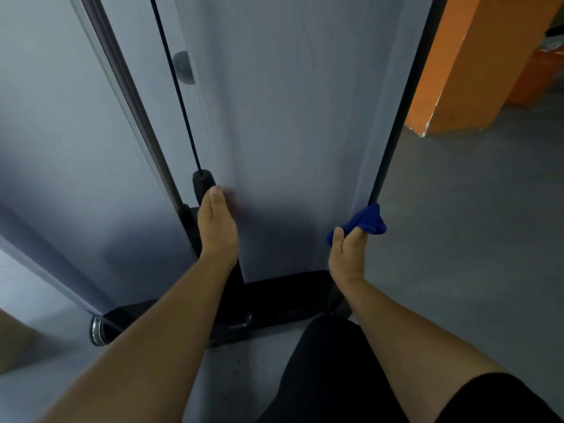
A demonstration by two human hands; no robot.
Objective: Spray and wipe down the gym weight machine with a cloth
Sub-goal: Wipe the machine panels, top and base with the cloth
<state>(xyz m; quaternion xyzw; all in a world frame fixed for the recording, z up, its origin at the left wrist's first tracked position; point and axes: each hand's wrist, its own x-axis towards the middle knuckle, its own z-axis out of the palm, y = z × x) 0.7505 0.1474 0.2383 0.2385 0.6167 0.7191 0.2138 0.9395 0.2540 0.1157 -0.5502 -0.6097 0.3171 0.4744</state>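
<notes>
Clearly the wiping step is in hand, low on the tall pale grey panel of the gym weight machine. The right hand clenches a bunched dark blue cloth between thumb and fingers and holds it against the panel's right edge, just where the thin black border strip runs down. The left hand lies flat on the panel's left edge with straight fingers, grasping nothing, apparently to brace. Just beyond its fingertips sits a black rubber stopper on a thin black cable, with a steel guide rod further left. No spray bottle is in view, so spraying seems done or set aside. The next move, I judge, calls for dragging the cloth down to the black base near the floor, or back across the panel towards the left hand, keeping pressure even. The picture is soft, and I can read no brand, label or writing on the machine.
</notes>
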